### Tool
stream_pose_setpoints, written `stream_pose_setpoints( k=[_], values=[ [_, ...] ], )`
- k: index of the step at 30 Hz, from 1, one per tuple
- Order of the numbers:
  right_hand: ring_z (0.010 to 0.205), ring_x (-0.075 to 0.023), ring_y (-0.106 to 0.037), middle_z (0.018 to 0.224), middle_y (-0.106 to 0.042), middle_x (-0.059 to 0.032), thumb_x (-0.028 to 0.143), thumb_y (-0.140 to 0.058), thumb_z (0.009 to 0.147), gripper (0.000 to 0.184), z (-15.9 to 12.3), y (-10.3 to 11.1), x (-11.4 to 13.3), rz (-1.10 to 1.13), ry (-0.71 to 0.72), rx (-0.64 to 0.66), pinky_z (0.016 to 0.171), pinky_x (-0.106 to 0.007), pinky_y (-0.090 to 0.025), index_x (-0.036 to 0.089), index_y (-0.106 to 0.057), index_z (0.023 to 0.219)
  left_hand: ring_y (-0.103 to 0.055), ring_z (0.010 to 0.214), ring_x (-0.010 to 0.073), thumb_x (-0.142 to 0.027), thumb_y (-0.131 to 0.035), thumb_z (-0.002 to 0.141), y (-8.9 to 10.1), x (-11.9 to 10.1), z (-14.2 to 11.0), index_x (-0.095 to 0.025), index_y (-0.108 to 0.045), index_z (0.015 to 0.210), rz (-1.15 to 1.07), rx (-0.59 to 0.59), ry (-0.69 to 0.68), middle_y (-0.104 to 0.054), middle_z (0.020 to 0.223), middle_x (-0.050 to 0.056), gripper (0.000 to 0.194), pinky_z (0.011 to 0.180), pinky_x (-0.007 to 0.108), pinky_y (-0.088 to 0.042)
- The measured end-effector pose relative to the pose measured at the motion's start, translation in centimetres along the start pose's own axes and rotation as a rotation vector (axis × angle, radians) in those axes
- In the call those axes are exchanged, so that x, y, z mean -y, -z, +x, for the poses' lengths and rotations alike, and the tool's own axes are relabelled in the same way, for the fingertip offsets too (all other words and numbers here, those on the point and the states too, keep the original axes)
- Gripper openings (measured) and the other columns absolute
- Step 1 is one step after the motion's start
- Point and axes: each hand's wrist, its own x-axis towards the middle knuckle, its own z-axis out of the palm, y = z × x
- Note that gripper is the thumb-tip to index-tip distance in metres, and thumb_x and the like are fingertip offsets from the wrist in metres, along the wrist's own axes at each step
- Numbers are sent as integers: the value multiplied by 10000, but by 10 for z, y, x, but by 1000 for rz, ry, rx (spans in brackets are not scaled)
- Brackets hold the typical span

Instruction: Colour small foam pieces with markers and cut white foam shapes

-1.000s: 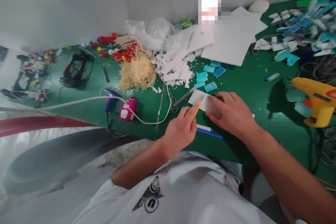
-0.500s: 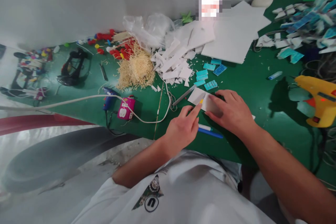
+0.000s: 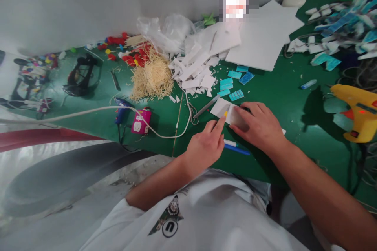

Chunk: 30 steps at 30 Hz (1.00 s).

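Note:
A small piece of white foam board (image 3: 220, 106) lies on the green table. My left hand (image 3: 205, 145) is closed around a craft knife (image 3: 226, 113), of which a bit of yellow shows. Its thin tip meets the board's surface, and most of the handle is hidden in my fist. On the board's right part rests my right hand (image 3: 259, 125), thumb at the near edge and fingers at the far edge, holding it down. A white pen and a blue pen (image 3: 238, 149) lie just in front of the hands. Left of the board is a grey metal strip (image 3: 207, 106).
Blue foam pieces (image 3: 226, 84) and white foam scraps (image 3: 197, 74) lie beyond the hands, with large white sheets (image 3: 259, 39) behind. A yellow glue gun (image 3: 357, 113) stands at right. Leftward are a wood-shaving heap (image 3: 154, 74), a pink power adapter (image 3: 141, 121) and a white cable (image 3: 88, 111).
Both hands stay almost in place. My left hand with the craft knife has shifted very slightly to the right; the board looks unmoved.

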Motion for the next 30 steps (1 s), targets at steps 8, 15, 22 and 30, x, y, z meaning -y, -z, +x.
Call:
stream_pose_setpoints(
  k=[8,15,22,30],
  values=[
    [1092,-328,-604,1181,-701,-176,432,-592,966,423,0,0,0,-1,4,-13,922,-483,-523,171,-734,1267,-760,985,180,-190,-451,1034,3,-3,-2,-205,-420,1611,-1,6,-9,-648,1396,110,579,766,271,-637],
    [1097,-341,-599,1183,-693,-195,438,-570,978,443,0,0,0,15,7,-13,930,-514,-533,151,-734,1273,-760,994,191,-192,-445,1035,1,0,-2,-201,-423,1602,1,-10,-24,-656,1373,108,568,770,282,-641],
    [1105,-342,-617,1193,-707,-192,420,-595,973,427,0,0,-1,13,13,-16,931,-520,-551,158,-733,1281,-755,957,167,-205,-450,1036,-2,0,0,-209,-422,1595,15,-54,-43,-652,1382,112,560,727,250,-626],
    [1095,-337,-627,1180,-712,-204,417,-596,976,430,1,0,0,1,24,-35,925,-502,-556,119,-734,1254,-765,971,182,-191,-450,1033,1,-2,0,-200,-429,1600,21,-13,-19,-656,1395,112,567,749,271,-634]
  ],
)
